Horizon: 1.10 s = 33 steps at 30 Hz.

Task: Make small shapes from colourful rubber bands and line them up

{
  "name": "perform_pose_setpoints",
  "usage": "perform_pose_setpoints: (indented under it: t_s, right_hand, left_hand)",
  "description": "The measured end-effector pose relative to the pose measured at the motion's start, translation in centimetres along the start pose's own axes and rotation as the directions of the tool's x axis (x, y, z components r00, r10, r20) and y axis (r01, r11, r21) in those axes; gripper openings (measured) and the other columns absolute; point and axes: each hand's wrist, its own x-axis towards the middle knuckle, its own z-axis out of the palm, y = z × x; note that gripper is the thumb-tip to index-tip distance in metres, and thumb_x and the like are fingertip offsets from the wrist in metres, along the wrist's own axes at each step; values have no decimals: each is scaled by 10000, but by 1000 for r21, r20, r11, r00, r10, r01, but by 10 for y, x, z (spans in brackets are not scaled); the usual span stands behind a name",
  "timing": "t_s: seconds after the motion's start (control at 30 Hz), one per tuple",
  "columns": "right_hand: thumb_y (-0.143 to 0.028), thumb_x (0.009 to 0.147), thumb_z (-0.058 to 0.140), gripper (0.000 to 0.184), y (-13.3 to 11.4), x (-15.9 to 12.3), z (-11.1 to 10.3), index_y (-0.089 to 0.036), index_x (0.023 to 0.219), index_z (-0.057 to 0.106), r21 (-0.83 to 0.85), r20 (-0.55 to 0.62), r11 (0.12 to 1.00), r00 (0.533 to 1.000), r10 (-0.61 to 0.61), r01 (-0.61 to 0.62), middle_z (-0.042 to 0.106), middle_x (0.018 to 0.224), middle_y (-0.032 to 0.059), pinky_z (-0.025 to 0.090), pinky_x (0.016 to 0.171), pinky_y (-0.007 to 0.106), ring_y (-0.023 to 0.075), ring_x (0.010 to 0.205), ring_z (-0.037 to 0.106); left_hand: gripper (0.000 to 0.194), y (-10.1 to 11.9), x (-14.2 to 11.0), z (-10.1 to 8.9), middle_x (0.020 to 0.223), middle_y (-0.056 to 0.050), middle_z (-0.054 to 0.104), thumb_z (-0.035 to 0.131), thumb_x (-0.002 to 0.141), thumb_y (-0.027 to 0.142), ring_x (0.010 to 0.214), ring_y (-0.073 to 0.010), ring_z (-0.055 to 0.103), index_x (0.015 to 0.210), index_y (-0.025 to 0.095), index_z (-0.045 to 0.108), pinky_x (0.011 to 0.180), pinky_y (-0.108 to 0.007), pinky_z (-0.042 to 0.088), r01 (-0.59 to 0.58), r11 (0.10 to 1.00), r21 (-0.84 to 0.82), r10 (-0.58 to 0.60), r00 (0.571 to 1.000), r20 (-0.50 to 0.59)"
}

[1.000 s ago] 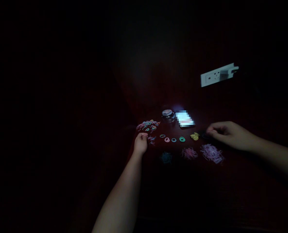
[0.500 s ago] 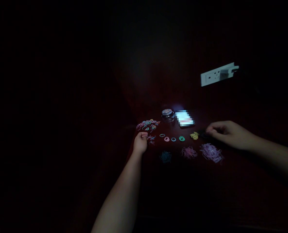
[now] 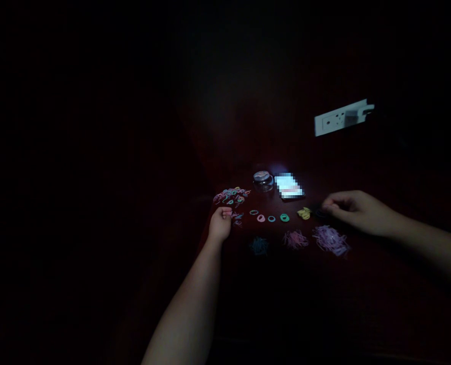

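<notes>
My left hand (image 3: 220, 223) is closed at the left side of the dark table, its fingertips by a few loose thin bands (image 3: 238, 218). Whatever it holds is too small and dim to make out. On the right, my right hand (image 3: 347, 209) has thumb and fingers pressed together beside a dark pile (image 3: 318, 213) and some yellow bands (image 3: 304, 213). What lies in that pinch is hidden. Between the hands runs a row of small ring-shaped hair ties, among them a pink one (image 3: 261, 218), a blue one (image 3: 271, 219) and a green one (image 3: 284, 217).
Nearer me lie heaps of teal bands (image 3: 259, 246), pink bands (image 3: 296, 239) and purple bands (image 3: 331, 240). A mixed heap of hair ties (image 3: 231, 193) sits at the far left. Behind stand a lidded jar (image 3: 263, 181) and a lit phone (image 3: 289, 186). A socket panel (image 3: 339, 118) is on the wall.
Almost nothing differs. Both hands keep their closed poses in nearly the same places, and the heaps look unaltered.
</notes>
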Motion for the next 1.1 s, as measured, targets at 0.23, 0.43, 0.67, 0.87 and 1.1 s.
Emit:
perform_pose_setpoints:
  t_s: [0.23, 0.43, 0.67, 0.87, 1.1]
  right_hand:
    - [-553, 803, 572, 412, 3, 0, 0, -148, 753, 618, 9, -5, 1000, 1000, 13, -13, 519, 649, 11, 355, 542, 272, 138, 588, 455]
    - [-582, 788, 580, 433, 4, 1, 0, -152, 753, 615, 26, -16, 1000, 1000, 7, -7, 517, 646, 10, 356, 534, 273, 137, 575, 451]
    - [-564, 814, 567, 422, -2, -1, -1, -149, 747, 604, 30, -7, 1000, 1000, 6, -6, 526, 669, 21, 369, 556, 283, 140, 601, 453]
    - [-574, 822, 541, 439, -6, -1, 1, -146, 745, 602, 23, -5, 1000, 1000, 12, -12, 525, 659, 23, 366, 551, 288, 143, 595, 459]
    - [-552, 819, 546, 417, -7, -1, 2, -151, 719, 601, 20, -21, 1000, 1000, -13, 13, 485, 630, 6, 371, 523, 275, 129, 569, 444]
  left_hand:
    - [246, 1, -1, 0, 844, -46, 649, 568, 718, 17, 721, -115, 593, 917, 141, 641, 725, -233, 486, -4, 1000, -17, 4, 1000, -1]
    - [265, 3, -1, 1, 839, -39, 640, 598, 685, 7, 709, -106, 583, 912, 138, 638, 725, -232, 487, 1, 1000, -25, -1, 1000, 1]
    - [263, 6, -5, 0, 819, -35, 631, 618, 668, 13, 698, -103, 581, 904, 127, 641, 726, -239, 488, 2, 1000, -30, -2, 1000, -2]
    - [241, 5, -4, -1, 818, -43, 657, 608, 697, 36, 709, -114, 600, 914, 130, 655, 725, -244, 494, -4, 999, -39, 4, 1000, 3]
    - [159, 7, -4, -1, 791, -42, 654, 612, 759, 105, 710, -131, 600, 908, 131, 661, 732, -257, 492, -17, 1000, -27, 16, 1000, -21]
